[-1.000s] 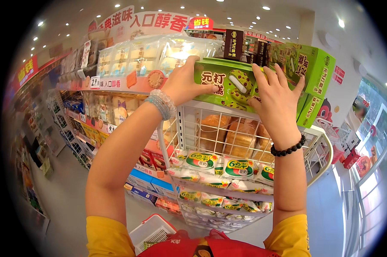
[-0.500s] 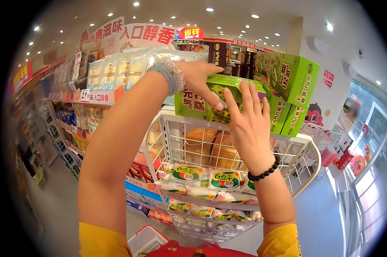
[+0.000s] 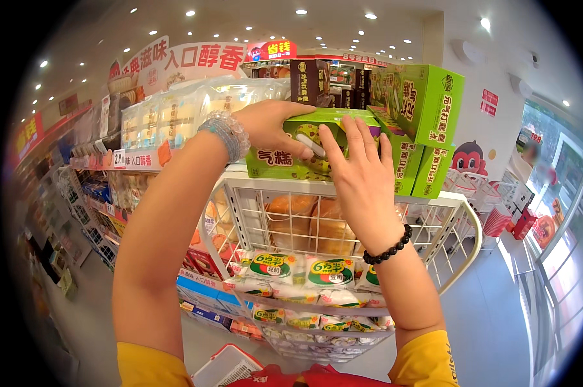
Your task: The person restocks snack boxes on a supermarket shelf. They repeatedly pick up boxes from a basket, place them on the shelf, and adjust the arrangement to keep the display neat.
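Note:
A green snack box (image 3: 275, 166) with a pattern of dark-speckled round cakes lies on top of a white wire rack, in front of me. My left hand (image 3: 272, 126) grips its left part, thumb pressed on the front face and index finger along the top; the other fingers are hidden behind. Against the front and top edge of the same box rests my right hand (image 3: 364, 171), its fingers stretched out and slightly spread. Just right of it, more green boxes (image 3: 433, 106) are stacked, some on their sides. A dark brown box (image 3: 309, 82) stands behind.
The white wire rack (image 3: 395, 193) holds bagged bread (image 3: 290, 219) and rows of white packets (image 3: 330, 272). Packaged cakes (image 3: 166, 119) fill the shelf at left. A white basket with a red rim (image 3: 230, 366) is near my body. Glass doors (image 3: 556, 193) stand far right.
The view has shifted, so the rack and boxes appear slightly farther left. My left index finger has come down closer to the green box's top. My right hand stays against the box.

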Tool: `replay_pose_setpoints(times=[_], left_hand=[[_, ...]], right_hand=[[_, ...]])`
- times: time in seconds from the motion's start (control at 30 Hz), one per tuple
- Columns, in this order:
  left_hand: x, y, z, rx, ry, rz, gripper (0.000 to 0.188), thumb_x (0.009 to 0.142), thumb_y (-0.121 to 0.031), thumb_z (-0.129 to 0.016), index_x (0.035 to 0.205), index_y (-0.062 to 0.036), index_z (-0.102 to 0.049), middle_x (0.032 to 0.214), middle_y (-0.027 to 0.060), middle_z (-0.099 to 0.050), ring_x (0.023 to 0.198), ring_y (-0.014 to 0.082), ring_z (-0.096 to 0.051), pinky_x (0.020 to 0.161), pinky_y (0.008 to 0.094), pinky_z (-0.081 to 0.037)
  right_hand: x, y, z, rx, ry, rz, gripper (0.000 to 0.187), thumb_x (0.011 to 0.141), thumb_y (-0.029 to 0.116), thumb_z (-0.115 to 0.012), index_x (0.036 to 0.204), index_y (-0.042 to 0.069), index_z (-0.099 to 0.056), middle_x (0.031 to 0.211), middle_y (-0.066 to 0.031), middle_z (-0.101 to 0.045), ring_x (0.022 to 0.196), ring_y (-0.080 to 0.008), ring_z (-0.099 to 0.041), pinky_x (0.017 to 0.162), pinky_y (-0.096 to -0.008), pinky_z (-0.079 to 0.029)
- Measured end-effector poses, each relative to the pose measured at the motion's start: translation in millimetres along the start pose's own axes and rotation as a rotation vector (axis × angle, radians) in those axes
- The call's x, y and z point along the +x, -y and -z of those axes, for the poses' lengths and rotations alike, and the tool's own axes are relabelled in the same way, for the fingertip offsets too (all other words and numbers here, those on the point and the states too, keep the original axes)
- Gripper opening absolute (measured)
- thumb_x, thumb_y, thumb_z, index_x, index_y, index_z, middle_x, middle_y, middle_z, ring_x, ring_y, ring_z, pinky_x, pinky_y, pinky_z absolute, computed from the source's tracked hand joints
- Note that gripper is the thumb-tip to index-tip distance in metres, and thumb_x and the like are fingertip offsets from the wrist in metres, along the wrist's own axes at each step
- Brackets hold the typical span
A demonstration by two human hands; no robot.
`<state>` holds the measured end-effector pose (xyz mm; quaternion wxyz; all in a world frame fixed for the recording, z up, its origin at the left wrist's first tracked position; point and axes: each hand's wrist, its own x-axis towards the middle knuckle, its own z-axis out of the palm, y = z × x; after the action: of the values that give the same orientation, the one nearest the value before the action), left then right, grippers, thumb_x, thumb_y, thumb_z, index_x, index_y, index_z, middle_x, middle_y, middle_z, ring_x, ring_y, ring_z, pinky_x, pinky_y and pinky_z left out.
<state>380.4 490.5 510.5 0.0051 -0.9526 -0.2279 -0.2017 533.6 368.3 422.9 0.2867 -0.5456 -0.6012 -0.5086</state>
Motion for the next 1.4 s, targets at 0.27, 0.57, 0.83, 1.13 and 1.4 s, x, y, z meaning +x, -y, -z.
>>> replay_pose_setpoints(times=[0.27, 0.57, 0.83, 1.13, 1.4], left_hand=[[4, -16, -3, 0.177, -0.054, 0.01, 0.09, 0.051, -0.048, -0.077, 0.126, -0.0095, -0.046, 0.112, 0.0177, -0.056, 0.104, 0.0314, -0.053, 0.09, 0.0371, -0.041], [1, -13, -6, 0.169, -0.139, -0.052, 0.084, 0.052, -0.051, -0.076, 0.117, -0.0032, -0.051, 0.121, 0.0161, -0.05, 0.11, 0.0305, -0.048, 0.093, 0.0375, -0.039], [12, -18, -16, 0.213, -0.17, -0.097, 0.084, 0.054, -0.059, -0.069, 0.123, -0.015, -0.05, 0.112, 0.0148, -0.057, 0.102, 0.0301, -0.054, 0.086, 0.0393, -0.044], [-40, -19, 16, -0.121, -0.777, -0.092, 0.085, 0.067, -0.066, -0.058, 0.126, -0.0058, -0.043, 0.123, 0.0196, -0.047, 0.108, 0.031, -0.05, 0.096, 0.0365, -0.036], [-286, -60, -60, -0.625, -0.722, 0.105, 0.097, 0.076, -0.075, -0.031, 0.136, -0.0002, -0.02, 0.131, 0.0182, -0.04, 0.123, 0.0302, -0.037, 0.099, 0.0426, -0.031]], right_hand=[[11, -5, 1, -0.012, -0.007, -0.012, 0.059, 0.068, 0.015, -0.068, 0.122, 0.015, -0.044, 0.119, -0.009, -0.046, 0.116, -0.0243, -0.041, 0.097, -0.0495, -0.03], [-13, -13, 37, 0.112, 0.025, 0.001, 0.059, 0.067, 0.022, -0.07, 0.121, 0.016, -0.047, 0.119, -0.0068, -0.047, 0.113, -0.0246, -0.045, 0.093, -0.0529, -0.031], [-24, -7, 48, 0.212, 0.016, 0.09, 0.064, 0.063, 0.022, -0.071, 0.122, 0.017, -0.049, 0.113, -0.0061, -0.051, 0.108, -0.0229, -0.05, 0.093, -0.0525, -0.031], [-58, 42, 77, 0.612, 0.08, 0.069, 0.061, 0.063, 0.027, -0.073, 0.118, 0.011, -0.053, 0.111, -0.0071, -0.054, 0.103, -0.0234, -0.052, 0.093, -0.0503, -0.031], [-111, 192, 56, 1.189, -0.172, 0.0, 0.06, 0.08, 0.041, -0.06, 0.124, 0.004, -0.043, 0.131, -0.0264, -0.034, 0.119, -0.0416, -0.037, 0.095, -0.0482, -0.034]])
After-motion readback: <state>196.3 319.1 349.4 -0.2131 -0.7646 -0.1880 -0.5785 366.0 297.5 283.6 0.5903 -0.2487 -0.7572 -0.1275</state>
